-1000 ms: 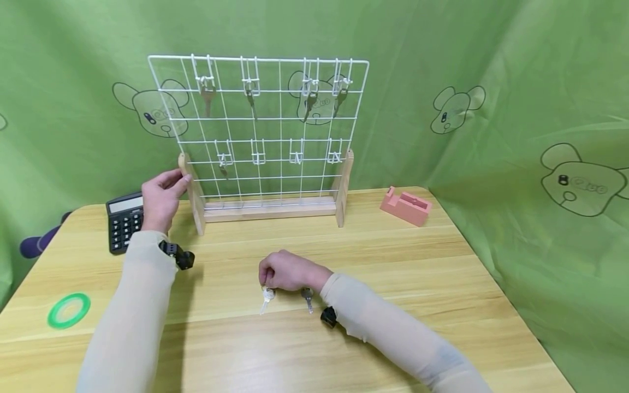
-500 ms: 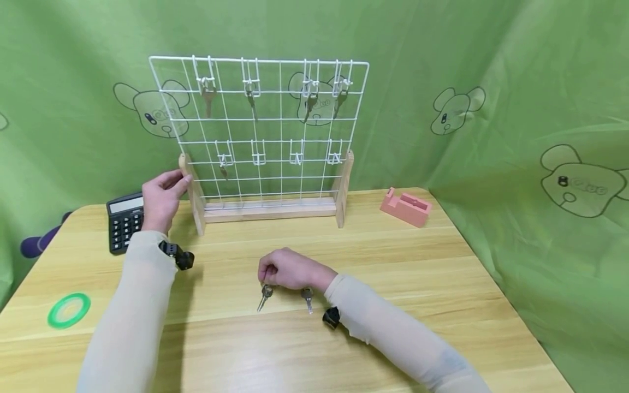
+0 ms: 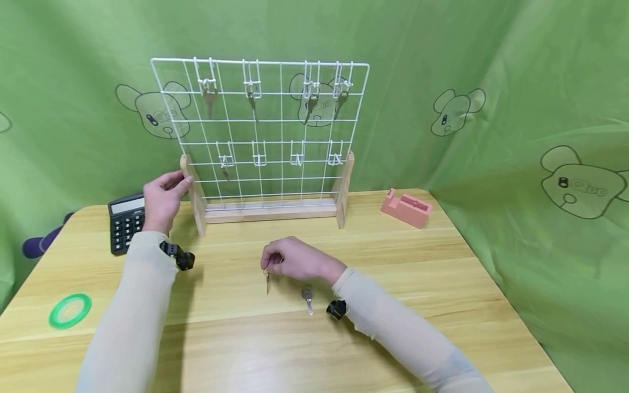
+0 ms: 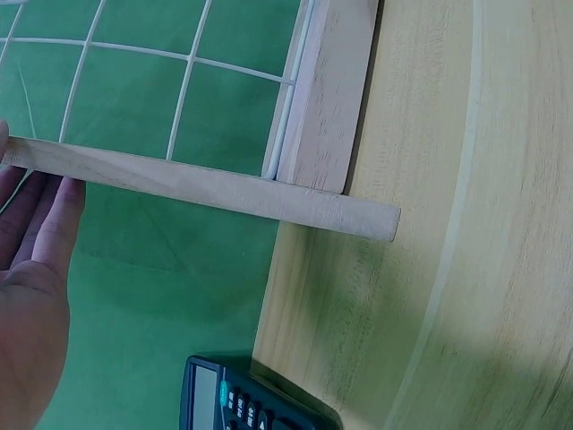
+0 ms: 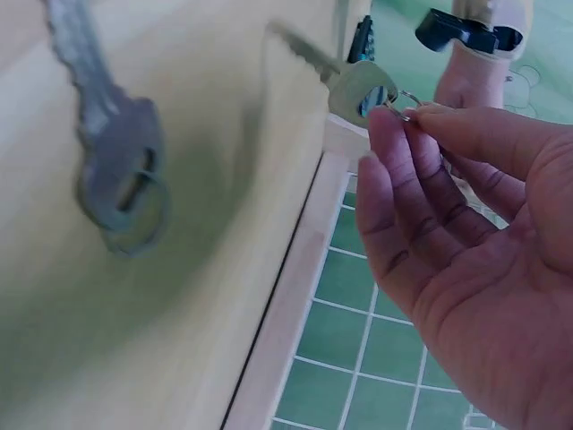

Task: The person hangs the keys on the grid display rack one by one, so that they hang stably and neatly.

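Observation:
My right hand point(image 3: 300, 259) pinches a small ring between thumb and fingertips. From it hangs a silver key point(image 3: 267, 284), held over the table; in the right wrist view the held key point(image 5: 354, 90) points up and left. A second key point(image 3: 307, 296) with its own ring lies on the table below that hand. Behind stands a white wire grid rack point(image 3: 281, 93) on wooden feet. My left hand point(image 3: 162, 202) grips its left wooden upright point(image 4: 206, 184), fingers on the far side. Keys point(image 3: 209, 101) hang from all top hooks, and one key point(image 3: 225, 173) from the lower left hook.
A black calculator point(image 3: 125, 224) lies beside the left hand, partly covered by it. A green ring point(image 3: 70, 311) lies at the table's left. Toward the back right sits a pink tape dispenser point(image 3: 407, 210). Green curtains point(image 3: 403, 43) surround the table.
My right hand has raised the pinched key off the table and moved slightly back toward the rack; the key now hangs edge-on. The left hand keeps its grip.

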Tool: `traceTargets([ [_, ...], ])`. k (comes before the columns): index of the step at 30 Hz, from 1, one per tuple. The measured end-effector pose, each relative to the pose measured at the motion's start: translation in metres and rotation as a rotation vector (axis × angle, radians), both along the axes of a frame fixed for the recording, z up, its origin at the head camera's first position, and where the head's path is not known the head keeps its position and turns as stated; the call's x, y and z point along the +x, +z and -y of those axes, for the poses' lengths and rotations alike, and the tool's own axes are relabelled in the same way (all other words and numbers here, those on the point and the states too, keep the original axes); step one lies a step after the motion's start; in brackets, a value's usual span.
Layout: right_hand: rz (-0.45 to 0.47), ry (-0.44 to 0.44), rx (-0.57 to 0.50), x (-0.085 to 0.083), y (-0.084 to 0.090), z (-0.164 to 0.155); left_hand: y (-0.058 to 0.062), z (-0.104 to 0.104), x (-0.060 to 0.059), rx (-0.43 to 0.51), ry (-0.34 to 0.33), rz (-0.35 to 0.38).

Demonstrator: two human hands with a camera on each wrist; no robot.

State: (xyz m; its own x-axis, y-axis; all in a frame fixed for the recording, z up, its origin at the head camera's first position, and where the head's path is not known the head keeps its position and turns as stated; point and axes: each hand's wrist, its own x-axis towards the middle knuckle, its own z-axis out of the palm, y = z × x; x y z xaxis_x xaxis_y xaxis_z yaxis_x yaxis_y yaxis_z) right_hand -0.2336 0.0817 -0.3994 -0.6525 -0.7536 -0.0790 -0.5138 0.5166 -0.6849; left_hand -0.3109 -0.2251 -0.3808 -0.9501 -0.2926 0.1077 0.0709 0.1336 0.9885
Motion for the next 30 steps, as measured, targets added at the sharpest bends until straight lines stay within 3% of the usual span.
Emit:
traceTargets([
  [11,-0.022,-0.04,-0.095,-0.011,0.022,-0.004,-0.002,0.0,0.0,0.004,0.005,-0.02],
  [30,-0.041,-0.103,-0.199,-0.022,0.034,-0.006,-0.002,0.0,-0.002,0.055,-0.005,-0.02],
])
